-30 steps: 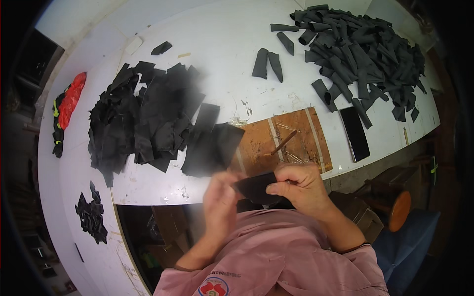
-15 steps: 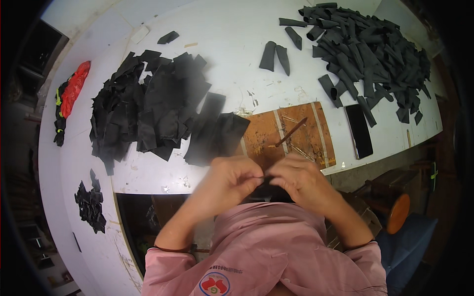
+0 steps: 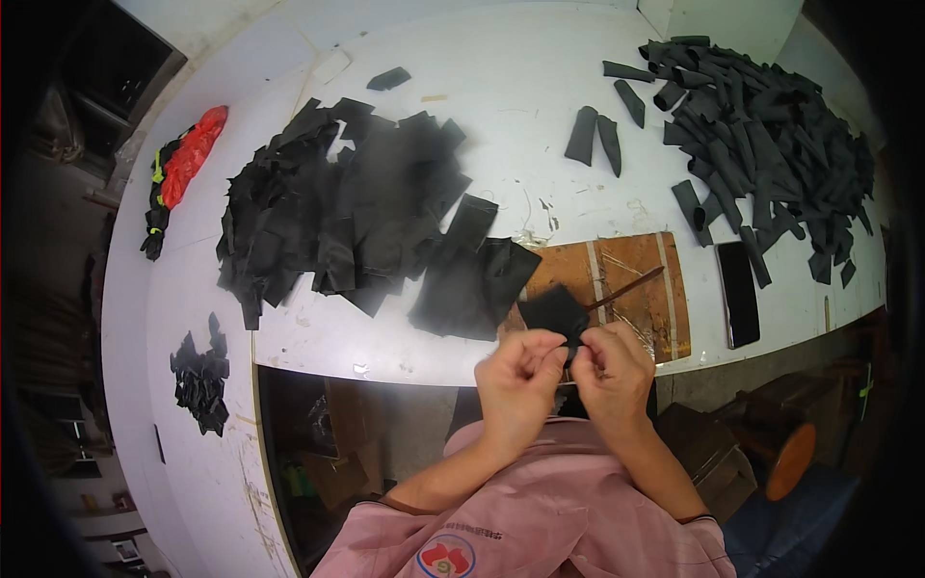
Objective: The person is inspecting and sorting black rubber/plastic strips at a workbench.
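Note:
Both my hands pinch the near edge of a small black cloth piece [image 3: 553, 309] over the front edge of the table. My left hand [image 3: 520, 378] is closed, with thumb and fingertips on the cloth. Right beside it my right hand [image 3: 614, 374] is closed on the same edge. The far part of the cloth spreads out above a brown board [image 3: 674, 323] with pale strips. A thin dark brown stick [image 3: 628, 286] lies across that board, its near end by the cloth. Left of the board, flat black cloth pieces [image 3: 472, 284] lie overlapped.
A big heap of flat black pieces [image 3: 318, 207] covers the table's left middle. Rolled dark tubes [image 3: 761, 144] are piled at the far right, with a phone [image 3: 738, 294] nearer. At the left lie a red plastic bag [image 3: 196, 159] and small black scraps [image 3: 200, 376]. An orange-topped stool [image 3: 792, 460] stands below right.
The black cloth has come up from low between my hands and now shows beyond my fingertips. My hands have drawn close together. The whole view has shifted, so the table appears further right.

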A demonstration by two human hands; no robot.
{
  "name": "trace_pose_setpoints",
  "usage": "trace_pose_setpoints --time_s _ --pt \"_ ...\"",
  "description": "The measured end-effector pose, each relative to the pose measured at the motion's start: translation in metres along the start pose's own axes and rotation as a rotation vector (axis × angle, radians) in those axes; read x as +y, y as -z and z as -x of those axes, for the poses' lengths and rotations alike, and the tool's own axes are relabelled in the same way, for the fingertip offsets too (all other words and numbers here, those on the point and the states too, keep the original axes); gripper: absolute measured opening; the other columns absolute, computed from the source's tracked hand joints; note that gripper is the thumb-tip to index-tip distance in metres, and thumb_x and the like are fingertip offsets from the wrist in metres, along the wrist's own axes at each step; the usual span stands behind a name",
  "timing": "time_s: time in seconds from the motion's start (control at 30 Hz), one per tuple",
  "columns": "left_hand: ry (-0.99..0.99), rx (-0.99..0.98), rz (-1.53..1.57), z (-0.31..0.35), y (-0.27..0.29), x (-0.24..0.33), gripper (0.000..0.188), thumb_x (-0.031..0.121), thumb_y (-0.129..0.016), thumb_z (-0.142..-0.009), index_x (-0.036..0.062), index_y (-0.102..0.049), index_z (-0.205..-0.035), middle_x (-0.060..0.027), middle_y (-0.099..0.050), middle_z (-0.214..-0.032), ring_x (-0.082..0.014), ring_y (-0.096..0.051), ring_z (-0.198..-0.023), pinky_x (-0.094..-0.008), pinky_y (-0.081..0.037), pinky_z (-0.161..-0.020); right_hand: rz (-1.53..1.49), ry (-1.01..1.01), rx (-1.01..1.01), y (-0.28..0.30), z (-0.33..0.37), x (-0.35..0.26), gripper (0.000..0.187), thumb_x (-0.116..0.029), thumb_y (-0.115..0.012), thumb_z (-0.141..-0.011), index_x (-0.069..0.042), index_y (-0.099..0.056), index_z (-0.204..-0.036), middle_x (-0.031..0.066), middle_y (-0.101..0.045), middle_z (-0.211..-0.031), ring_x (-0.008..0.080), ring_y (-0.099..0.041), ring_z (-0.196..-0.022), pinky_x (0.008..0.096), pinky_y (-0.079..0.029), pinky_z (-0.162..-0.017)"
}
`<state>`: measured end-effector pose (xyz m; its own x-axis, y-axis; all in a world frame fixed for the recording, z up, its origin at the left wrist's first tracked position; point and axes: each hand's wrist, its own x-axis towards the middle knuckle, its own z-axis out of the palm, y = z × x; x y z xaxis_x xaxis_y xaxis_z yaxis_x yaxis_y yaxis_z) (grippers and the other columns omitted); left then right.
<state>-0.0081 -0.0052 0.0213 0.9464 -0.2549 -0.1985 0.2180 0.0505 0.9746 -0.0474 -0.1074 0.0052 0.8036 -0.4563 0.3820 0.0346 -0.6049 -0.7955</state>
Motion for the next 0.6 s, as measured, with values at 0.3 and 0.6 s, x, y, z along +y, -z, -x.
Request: trace_pose_setpoints --time_s 0.3,0.6 --pt "0.260 -0.317 0.335 -0.015 0.019 -0.008 0.027 -0.012 -0.050 -0.070 0.0000 -0.052 -0.094 -0.0005 -0.054 -0.073 -0.0055 -0.047 -0.051 -0.0178 -0.037 -0.045 -1.388 -0.863 -0.401 0.010 0.010 0.015 0.010 -0.008 -0.058 -0.080 -0.001 -0.056 -0.072 0.0006 -0.050 -0.065 0.0072 -0.042 -0.053 0.0196 -0.034 -0.049" --pt "0.072 -0.345 0.348 -0.014 0.016 -0.004 0.034 -0.011 -0.048 -0.074 0.0010 -0.048 -0.105 -0.0046 -0.058 -0.084 -0.0030 -0.047 -0.055 -0.0142 -0.032 -0.046 -1.147 -0.737 -0.298 0.014 0.008 0.017 0.014 -0.014 -0.062 -0.080 -0.004 -0.053 -0.076 -0.0020 -0.049 -0.067 0.0069 -0.044 -0.060 0.0200 -0.037 -0.058"
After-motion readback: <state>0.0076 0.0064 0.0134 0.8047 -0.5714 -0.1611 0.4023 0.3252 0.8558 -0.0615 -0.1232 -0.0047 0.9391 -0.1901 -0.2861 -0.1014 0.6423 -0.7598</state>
